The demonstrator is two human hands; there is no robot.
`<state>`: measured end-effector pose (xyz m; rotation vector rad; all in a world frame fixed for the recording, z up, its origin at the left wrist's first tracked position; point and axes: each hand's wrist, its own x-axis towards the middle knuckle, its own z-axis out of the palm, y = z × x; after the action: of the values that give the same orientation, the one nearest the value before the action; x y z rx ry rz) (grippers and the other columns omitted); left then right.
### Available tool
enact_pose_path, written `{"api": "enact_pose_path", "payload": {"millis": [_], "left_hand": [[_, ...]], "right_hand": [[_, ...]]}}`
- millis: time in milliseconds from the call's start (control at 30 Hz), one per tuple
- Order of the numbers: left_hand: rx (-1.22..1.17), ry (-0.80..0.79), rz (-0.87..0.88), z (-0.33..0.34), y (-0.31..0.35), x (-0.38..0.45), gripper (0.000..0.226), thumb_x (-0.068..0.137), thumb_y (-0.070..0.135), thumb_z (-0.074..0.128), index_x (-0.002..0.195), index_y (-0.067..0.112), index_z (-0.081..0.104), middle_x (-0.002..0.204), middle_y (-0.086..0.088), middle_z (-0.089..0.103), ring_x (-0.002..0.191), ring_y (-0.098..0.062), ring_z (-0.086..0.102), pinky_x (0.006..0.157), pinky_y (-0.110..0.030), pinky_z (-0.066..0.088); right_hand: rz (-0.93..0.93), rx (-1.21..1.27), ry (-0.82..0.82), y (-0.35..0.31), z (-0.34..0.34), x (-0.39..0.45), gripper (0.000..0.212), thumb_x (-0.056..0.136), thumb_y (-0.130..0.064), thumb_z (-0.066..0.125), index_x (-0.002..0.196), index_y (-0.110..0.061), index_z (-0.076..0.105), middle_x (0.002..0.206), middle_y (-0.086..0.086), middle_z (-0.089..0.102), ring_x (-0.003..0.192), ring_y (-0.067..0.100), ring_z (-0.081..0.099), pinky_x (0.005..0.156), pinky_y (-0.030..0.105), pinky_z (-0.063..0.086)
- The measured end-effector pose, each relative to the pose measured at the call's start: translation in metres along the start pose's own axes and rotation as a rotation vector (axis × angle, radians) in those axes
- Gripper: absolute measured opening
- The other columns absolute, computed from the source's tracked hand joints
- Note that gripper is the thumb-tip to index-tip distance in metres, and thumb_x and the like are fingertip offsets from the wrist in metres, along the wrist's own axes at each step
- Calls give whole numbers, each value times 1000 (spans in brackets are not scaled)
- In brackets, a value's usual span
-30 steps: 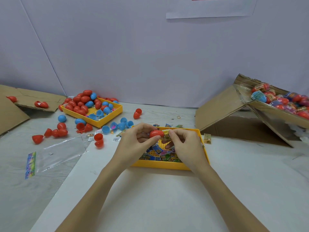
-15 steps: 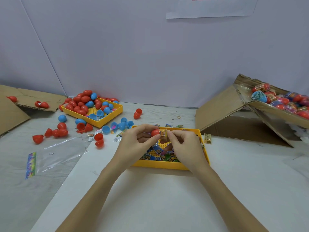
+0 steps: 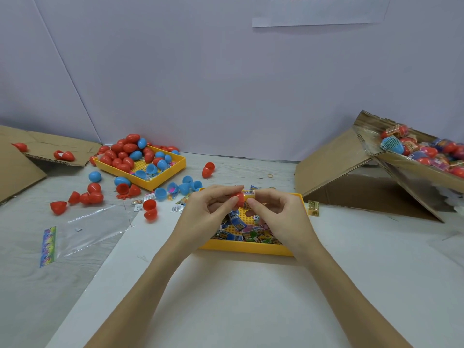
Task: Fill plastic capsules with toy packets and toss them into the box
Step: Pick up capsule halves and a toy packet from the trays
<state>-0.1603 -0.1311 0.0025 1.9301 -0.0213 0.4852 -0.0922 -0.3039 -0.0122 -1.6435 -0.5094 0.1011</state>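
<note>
Head view: we find the left hand (image 3: 208, 209) grasping a red capsule (image 3: 238, 198) and the right hand (image 3: 273, 212) pinching a toy packet (image 3: 249, 193) at its mouth, both above the near yellow tray (image 3: 251, 248) of packets. At 2 o'clock the box (image 3: 376, 156) already holds many filled capsules. At 10 o'clock the far tray (image 3: 160, 178) and table remain strewn with empty ones, so we judge much work left.

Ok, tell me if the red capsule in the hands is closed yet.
Not closed. The left hand holds a red capsule half with its open end facing the toy packet, which the right hand pinches against it.
</note>
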Motion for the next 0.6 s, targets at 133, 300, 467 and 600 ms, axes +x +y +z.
{"api": "enact_pose_path", "payload": {"millis": [133, 300, 467, 600], "left_hand": [[-6, 59, -10, 1, -2, 0, 34, 95, 18, 71, 128, 19, 65, 107, 5, 74, 100, -6, 71, 84, -17, 57], [-1, 59, -7, 0, -3, 2, 21, 93, 18, 72, 114, 12, 71, 101, 5, 76, 95, -9, 74, 86, -24, 60], [-22, 57, -4, 0, -4, 1, 18, 95, 19, 70, 111, 13, 72, 98, 4, 77, 93, -14, 75, 86, -31, 61], [-49, 56, -1, 0, -5, 0, 20, 94, 21, 72, 113, 16, 73, 99, 7, 77, 95, -12, 74, 87, -29, 61]], "right_hand": [[-28, 2, 22, 2, 0, 0, 17, 92, -20, 77, 108, -20, 74, 88, -7, 79, 75, 4, 74, 61, 15, 54], [-62, -22, 25, 2, 0, -1, 20, 91, -19, 78, 111, -19, 74, 95, -6, 78, 88, 7, 75, 73, 21, 60], [-82, -76, 17, 2, 1, -1, 19, 90, -21, 78, 108, -27, 73, 96, -8, 78, 91, 7, 75, 81, 26, 61], [-66, -67, -3, 1, 1, -1, 18, 91, -20, 77, 108, -25, 75, 95, -7, 79, 91, 8, 75, 79, 26, 61]]}}
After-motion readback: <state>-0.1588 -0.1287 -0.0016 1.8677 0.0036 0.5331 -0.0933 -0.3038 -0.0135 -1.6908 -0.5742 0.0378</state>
